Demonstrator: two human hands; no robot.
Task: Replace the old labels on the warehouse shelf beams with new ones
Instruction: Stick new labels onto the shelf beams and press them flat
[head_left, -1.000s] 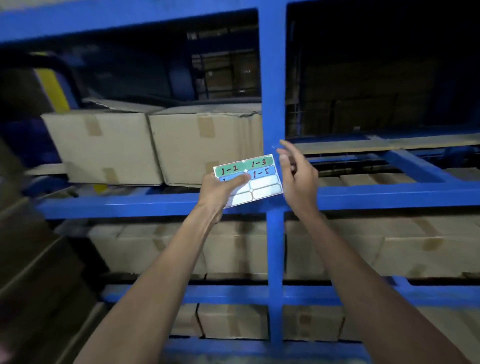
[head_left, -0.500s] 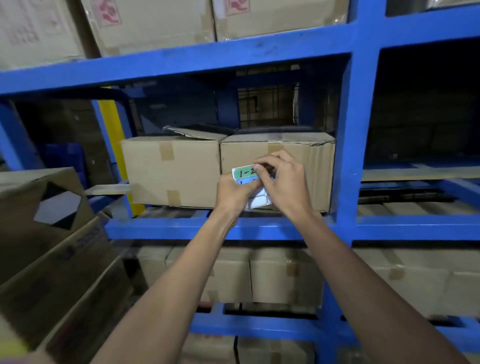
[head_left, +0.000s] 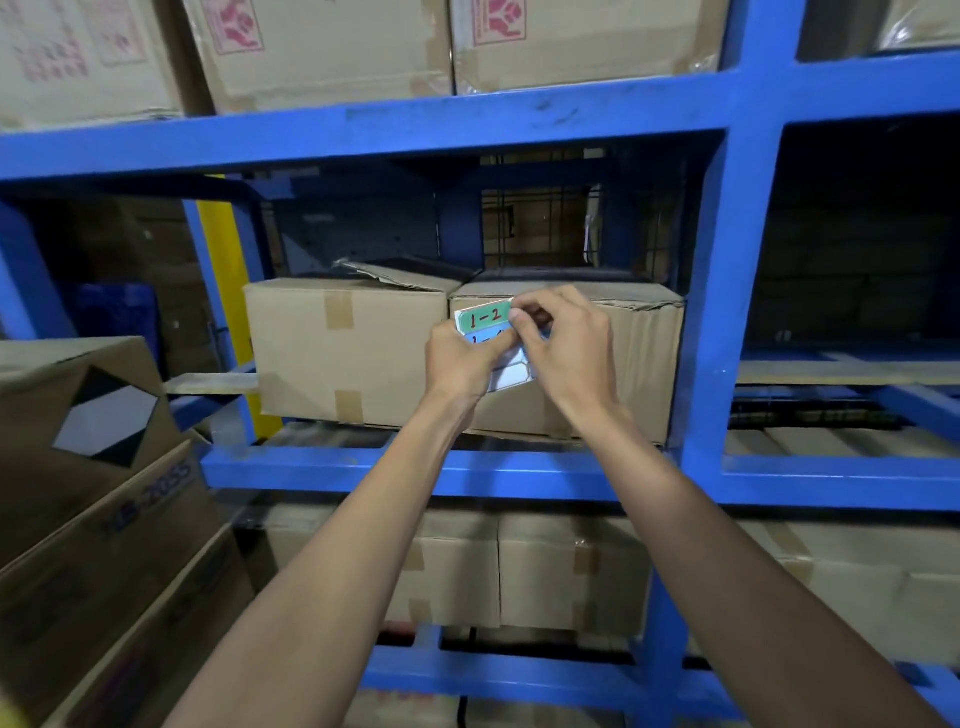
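1. Label sheet (head_left: 496, 345) is held up in front of the right-hand cardboard box (head_left: 639, 374) on the middle shelf, just above frame centre. Its long axis runs roughly from 11 to 5 o'clock, tilted slightly.

2. Left hand (head_left: 460, 361) grips the sheet from its lower-left, at about 7 o'clock of the sheet, thumb pressed over the blue row. It is closed around the sheet as the steadying hand.

3. Right hand (head_left: 563, 343) comes in from 3 o'clock, fingers curled narrow. Thumb and forefinger pinch at the sheet's upper-right, beside the green label (head_left: 483, 318) marked "1-2". It looks to be lifting a sticker edge, though the fingertips hide the contact, so whether anything has peeled I cannot tell.

4. Key relation: the sticker being worked lies under the right fingertips, at 12 o'clock of the left thumb. The right hand is nearer to it and does the peel; the left only anchors.

5. Nearest bare target: the lower blue beam (head_left: 322, 470) at 6 o'clock of the hands, well below them. The upper beam (head_left: 363, 137) sits at 12 o'clock, further off. No old labels are visible on either.

6. Judgement: peeling stage, sticking not yet begun.
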